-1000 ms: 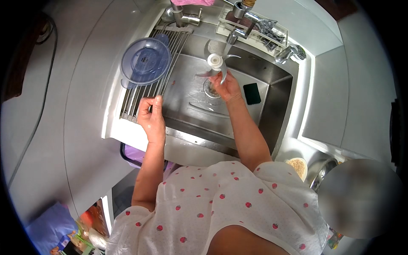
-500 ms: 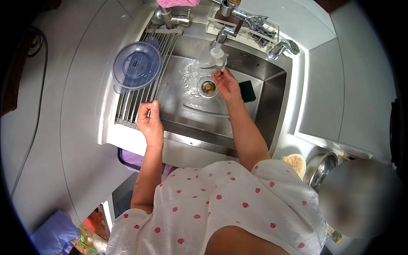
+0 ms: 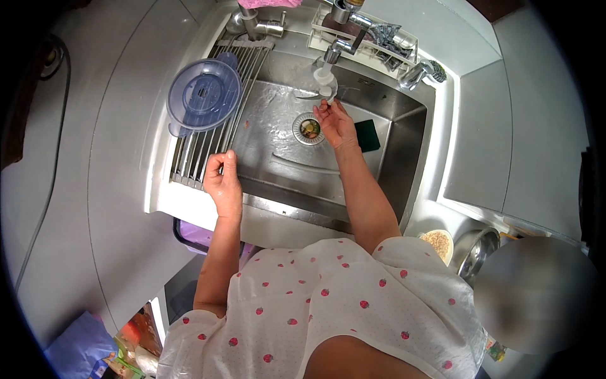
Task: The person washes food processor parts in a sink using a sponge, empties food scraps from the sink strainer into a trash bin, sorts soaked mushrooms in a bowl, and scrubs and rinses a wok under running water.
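Observation:
My right hand (image 3: 336,124) pinches the end of a chopper blade (image 3: 326,91), which has a white plastic shaft and curved metal wings. It is held beneath the faucet spout (image 3: 332,54), and water runs over it. Below lies the steel sink (image 3: 271,170), wet around its drain (image 3: 309,129), where food scraps show. My left hand (image 3: 223,183) is curled with the thumb up at the sink's front left corner, beside the roll-up drying rack (image 3: 188,161); nothing shows in its fingers. On that rack rests a bluish clear plastic lid (image 3: 204,95).
A dark green scouring pad (image 3: 367,136) lies at the right of the sink floor. Behind the sink stands a white caddy (image 3: 404,50) with cloths. To the right are a bowl of grains (image 3: 438,243) and a metal bowl (image 3: 480,252). A second tap (image 3: 268,28) stands back left.
The splashing water around the chopper blade has thinned, and the wet patch on the sink floor has spread. Both hands stay almost where they were.

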`<state>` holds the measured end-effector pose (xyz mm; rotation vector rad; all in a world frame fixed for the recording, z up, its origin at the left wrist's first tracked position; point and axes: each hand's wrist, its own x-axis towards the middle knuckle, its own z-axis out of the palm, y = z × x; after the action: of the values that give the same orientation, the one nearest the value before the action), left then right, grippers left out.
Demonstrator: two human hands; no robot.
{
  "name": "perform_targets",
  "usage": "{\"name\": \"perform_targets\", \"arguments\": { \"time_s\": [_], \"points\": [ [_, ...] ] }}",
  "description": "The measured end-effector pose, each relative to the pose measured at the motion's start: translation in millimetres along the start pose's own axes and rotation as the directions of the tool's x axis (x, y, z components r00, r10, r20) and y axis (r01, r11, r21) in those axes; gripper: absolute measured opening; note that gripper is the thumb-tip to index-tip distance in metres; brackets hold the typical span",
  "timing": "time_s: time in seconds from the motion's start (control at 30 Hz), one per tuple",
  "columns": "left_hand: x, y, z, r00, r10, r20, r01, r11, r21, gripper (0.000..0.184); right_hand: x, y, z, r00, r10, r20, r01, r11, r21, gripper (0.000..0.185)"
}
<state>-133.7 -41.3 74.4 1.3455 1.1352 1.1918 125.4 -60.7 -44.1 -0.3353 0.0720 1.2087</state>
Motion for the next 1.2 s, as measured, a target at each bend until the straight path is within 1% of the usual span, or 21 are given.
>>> {"name": "perform_targets", "arguments": {
  "time_s": [0.2,0.3,0.37,0.5,0.57,0.6,0.67,0.7,0.77,0.87,1.0,1.1,1.2],
  "points": [
    [1.1,-2.8,-0.4,1.0,0.002,0.018,-0.002,1.0,0.011,0.019,-1.3,-0.7,0.1,1.0,-0.001,0.003,0.001,1.0,0.003,0.01],
    [1.3,-4.0,0.1,1.0,-0.012,0.02,0.012,1.0,-0.007,0.019,-0.6,-1.6,2.2,1.0,-0.003,-0.022,0.003,1.0,-0.008,0.01],
    [1.3,-4.4,0.3,1.0,-0.019,0.019,0.019,1.0,-0.003,0.019,1.4,-1.1,-0.5,1.0,-0.007,0.012,0.007,1.0,-0.024,0.01],
    [2.5,-4.6,1.2,1.0,-0.024,0.017,0.024,1.0,-0.017,0.019,-0.6,-1.0,1.8,1.0,0.004,-0.007,-0.005,0.999,-0.043,0.011],
    [3.1,-5.2,0.9,1.0,-0.015,0.022,0.015,1.0,0.008,0.019,2.6,-2.6,-4.0,0.987,-0.084,-0.135,0.085,0.996,0.006,0.012],
    [3.3,-5.5,1.3,1.0,-0.016,0.024,0.016,1.0,0.008,0.019,2.3,-1.9,-2.9,0.987,-0.085,-0.136,0.087,0.996,0.006,0.012],
    [3.0,-6.5,1.9,0.999,-0.021,0.029,0.021,1.0,-0.004,0.019,1.6,0.4,-0.8,1.0,-0.005,-0.014,0.004,0.998,-0.069,0.011],
    [3.2,-6.2,2.0,0.999,-0.022,0.028,0.023,1.0,-0.004,0.019,1.6,-0.2,-0.8,1.0,-0.004,-0.015,0.003,0.998,-0.069,0.011],
    [3.7,-5.1,1.6,1.0,-0.018,0.021,0.018,1.0,0.011,0.019,1.6,-2.1,-0.6,0.995,-0.072,-0.073,0.066,0.995,-0.08,0.009],
    [4.4,-6.6,0.3,0.999,-0.031,0.009,0.031,1.0,0.005,0.02,1.3,-5.2,-2.5,0.995,-0.037,-0.097,0.024,0.992,-0.123,0.009],
    [4.9,-10.5,-3.3,1.0,-0.023,0.002,0.023,0.999,0.046,0.019,-6.4,-6.5,4.2,0.992,-0.051,-0.112,0.032,0.986,-0.164,0.009],
    [7.2,-9.4,-3.2,1.0,-0.03,-0.001,0.03,0.999,0.019,0.02,-2.4,-10.3,-1.1,0.993,-0.061,-0.101,0.045,0.987,-0.154,0.011],
    [6.4,-8.1,-4.6,0.999,-0.034,-0.013,0.034,0.999,0.006,0.02,-2.0,-12.9,4.2,0.996,-0.024,-0.09,0.006,0.982,-0.188,0.012]
  ]
}}
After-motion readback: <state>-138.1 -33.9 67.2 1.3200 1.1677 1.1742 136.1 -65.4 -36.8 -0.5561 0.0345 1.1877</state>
